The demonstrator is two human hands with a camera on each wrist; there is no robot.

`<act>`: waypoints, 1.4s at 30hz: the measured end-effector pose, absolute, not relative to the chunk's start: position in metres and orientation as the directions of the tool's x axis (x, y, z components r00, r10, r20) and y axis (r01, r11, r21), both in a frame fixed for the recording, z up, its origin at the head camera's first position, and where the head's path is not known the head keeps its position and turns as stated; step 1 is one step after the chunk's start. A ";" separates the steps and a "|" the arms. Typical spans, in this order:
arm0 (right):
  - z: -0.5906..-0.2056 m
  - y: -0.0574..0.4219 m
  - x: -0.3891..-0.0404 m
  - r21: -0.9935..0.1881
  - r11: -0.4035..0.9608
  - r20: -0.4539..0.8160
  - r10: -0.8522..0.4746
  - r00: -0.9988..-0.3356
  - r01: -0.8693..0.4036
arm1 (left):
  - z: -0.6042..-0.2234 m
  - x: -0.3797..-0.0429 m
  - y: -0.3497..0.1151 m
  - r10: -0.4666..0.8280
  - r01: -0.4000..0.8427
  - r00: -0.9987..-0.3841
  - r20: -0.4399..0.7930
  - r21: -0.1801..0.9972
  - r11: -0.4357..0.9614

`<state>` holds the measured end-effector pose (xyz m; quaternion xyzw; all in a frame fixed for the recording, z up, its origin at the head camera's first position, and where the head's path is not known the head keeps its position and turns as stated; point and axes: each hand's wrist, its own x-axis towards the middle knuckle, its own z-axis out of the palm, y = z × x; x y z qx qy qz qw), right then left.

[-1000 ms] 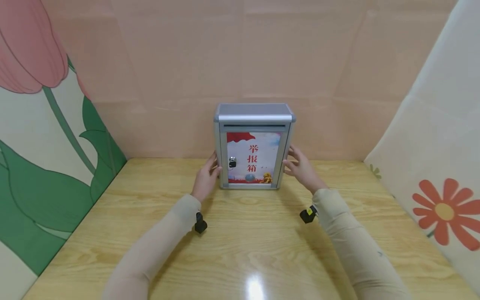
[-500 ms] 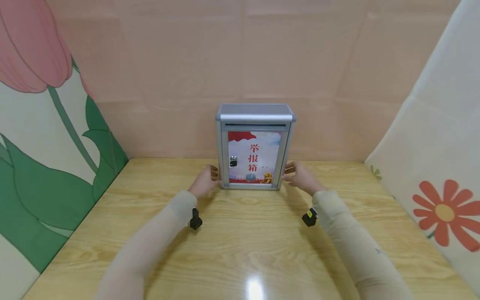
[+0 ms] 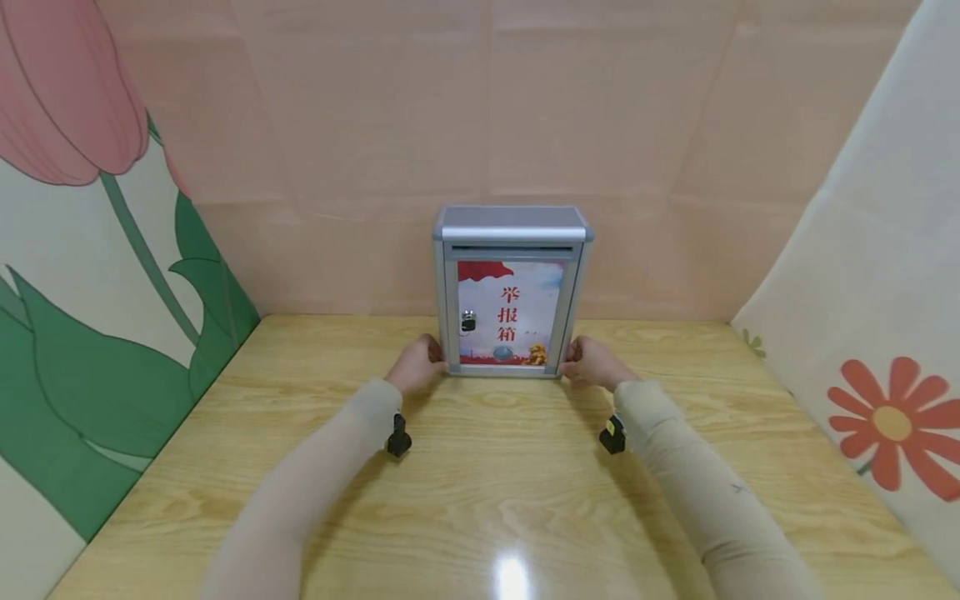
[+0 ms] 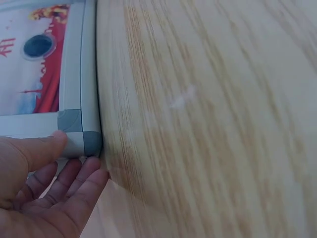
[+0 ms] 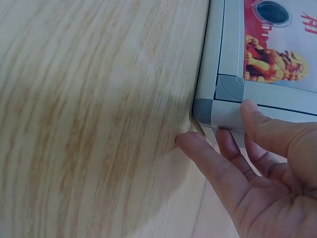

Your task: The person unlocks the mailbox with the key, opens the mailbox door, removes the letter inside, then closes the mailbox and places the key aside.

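Note:
A silver-grey metal report box [image 3: 517,279] stands upright on the wooden table in the head view, its front turned to me. It has a slot [image 3: 513,248] near the top, a small lock [image 3: 468,322] at the left and red lettering on a printed panel. My left hand [image 3: 417,365] grips its lower left side; in the left wrist view the thumb [image 4: 49,148] lies on the front frame by the corner, fingers along the side. My right hand [image 3: 597,365] grips the lower right side likewise, its thumb [image 5: 267,131] on the frame and index fingertip near the tabletop.
The wood-grain table [image 3: 480,475] ends at a pink cloth backdrop [image 3: 360,150] close behind the box. A cloth with a tulip print [image 3: 75,100] hangs at the left, another with an orange flower [image 3: 892,423] at the right. Both wrists carry black cameras [image 3: 399,437].
Both hands have slid down the box's sides to its lower corners, and their fingers have closed in on it. The box stays in about the same place.

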<state>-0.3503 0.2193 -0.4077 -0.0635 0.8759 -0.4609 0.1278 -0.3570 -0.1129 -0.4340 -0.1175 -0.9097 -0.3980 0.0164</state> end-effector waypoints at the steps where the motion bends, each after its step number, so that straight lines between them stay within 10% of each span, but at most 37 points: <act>1: -0.407 0.220 -0.350 -0.823 0.568 -0.166 -0.229 -0.959 0.007 | -0.434 -0.357 -0.113 0.200 0.225 -0.972 0.121 0.720 0.656; 16: -0.407 0.221 -0.351 -0.804 0.594 -0.187 -0.208 -0.960 0.028 | -0.436 -0.361 -0.111 0.228 0.264 -0.962 0.147 0.702 0.661; 25: -0.364 0.196 -0.325 -0.566 0.824 -0.379 -0.289 -0.879 -0.027 | -0.436 -0.360 -0.113 0.225 0.242 -0.967 0.121 0.720 0.651; 33: -0.326 0.110 -0.315 -0.902 0.429 -0.220 -0.369 -0.903 0.044 | -0.430 -0.354 -0.114 0.200 0.200 -0.976 0.088 0.735 0.648; 42: -0.344 0.067 -0.322 -0.970 0.152 -0.220 -0.215 -0.952 0.190 | -0.432 -0.356 -0.115 0.225 0.243 -0.967 0.122 0.713 0.658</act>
